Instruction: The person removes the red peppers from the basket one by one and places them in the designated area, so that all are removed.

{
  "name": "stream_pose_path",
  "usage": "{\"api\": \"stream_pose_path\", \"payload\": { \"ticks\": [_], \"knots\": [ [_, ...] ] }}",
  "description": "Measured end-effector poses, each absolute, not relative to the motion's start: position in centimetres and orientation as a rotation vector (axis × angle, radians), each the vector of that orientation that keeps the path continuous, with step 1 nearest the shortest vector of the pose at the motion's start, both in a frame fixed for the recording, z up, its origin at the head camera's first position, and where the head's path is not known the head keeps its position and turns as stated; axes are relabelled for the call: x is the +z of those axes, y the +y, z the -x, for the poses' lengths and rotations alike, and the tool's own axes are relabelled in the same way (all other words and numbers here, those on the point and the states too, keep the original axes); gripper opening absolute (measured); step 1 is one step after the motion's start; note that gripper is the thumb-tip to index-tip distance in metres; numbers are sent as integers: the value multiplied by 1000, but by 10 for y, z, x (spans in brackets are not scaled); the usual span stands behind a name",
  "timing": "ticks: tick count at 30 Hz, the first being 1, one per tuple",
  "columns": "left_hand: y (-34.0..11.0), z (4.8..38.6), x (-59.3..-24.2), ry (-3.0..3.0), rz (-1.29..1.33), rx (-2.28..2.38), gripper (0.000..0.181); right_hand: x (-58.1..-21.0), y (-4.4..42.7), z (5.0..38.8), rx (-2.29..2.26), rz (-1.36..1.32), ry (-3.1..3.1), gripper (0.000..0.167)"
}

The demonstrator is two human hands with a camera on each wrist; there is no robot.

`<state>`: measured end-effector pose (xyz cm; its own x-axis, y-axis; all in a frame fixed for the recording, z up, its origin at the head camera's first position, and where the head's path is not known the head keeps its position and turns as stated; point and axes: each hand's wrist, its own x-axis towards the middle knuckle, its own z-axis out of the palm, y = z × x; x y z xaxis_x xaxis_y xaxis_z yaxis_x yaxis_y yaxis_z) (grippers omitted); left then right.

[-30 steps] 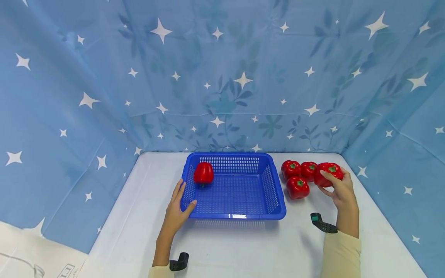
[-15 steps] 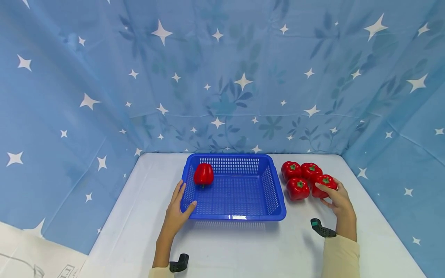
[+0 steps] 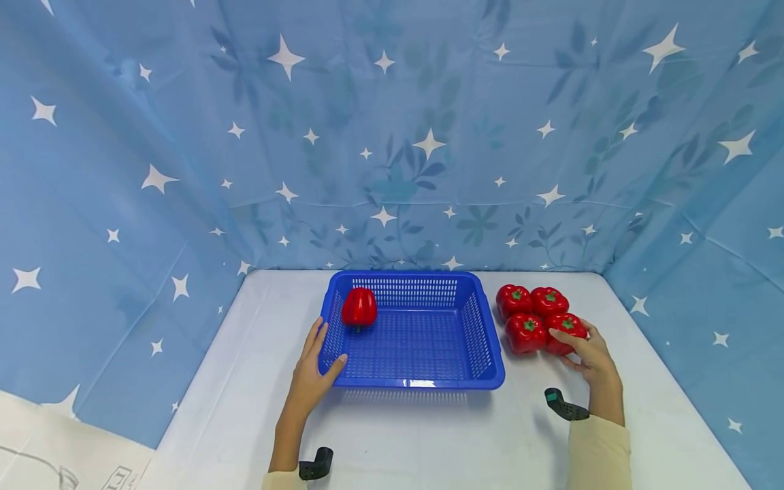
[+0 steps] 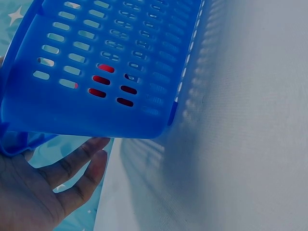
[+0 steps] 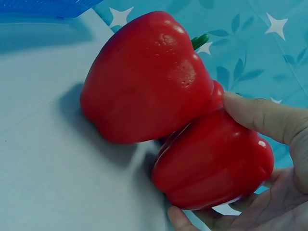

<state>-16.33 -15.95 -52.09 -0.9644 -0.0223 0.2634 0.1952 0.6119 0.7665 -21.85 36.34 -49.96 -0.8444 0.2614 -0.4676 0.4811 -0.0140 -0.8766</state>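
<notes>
In the head view a blue basket stands on the white table, one red pepper inside at its back left. My left hand rests on the basket's left rim, fingers and thumb spread; the left wrist view shows the fingers beside its corner. My right hand holds a red pepper with thumb and fingers around it. That pepper touches a neighbouring pepper in the right wrist view. With three other peppers it forms a tight group right of the basket.
Blue curtains with white stars rise behind the table and at both sides. White table surface lies in front of the basket. A pale printed cloth is at the lower left.
My right hand has brought its pepper toward me and leftward, from the right of the back pepper to a place in front of it, against the group. The left hand and basket have stayed put.
</notes>
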Motion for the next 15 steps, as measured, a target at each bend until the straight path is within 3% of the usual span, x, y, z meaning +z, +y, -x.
{"api": "stream_pose_path", "payload": {
  "ticks": [15],
  "knots": [
    [-158, 162, -520, -2593, 138, -1295, 78, -505, 361, 220, -1914, -765, 2159, 109]
  ]
}}
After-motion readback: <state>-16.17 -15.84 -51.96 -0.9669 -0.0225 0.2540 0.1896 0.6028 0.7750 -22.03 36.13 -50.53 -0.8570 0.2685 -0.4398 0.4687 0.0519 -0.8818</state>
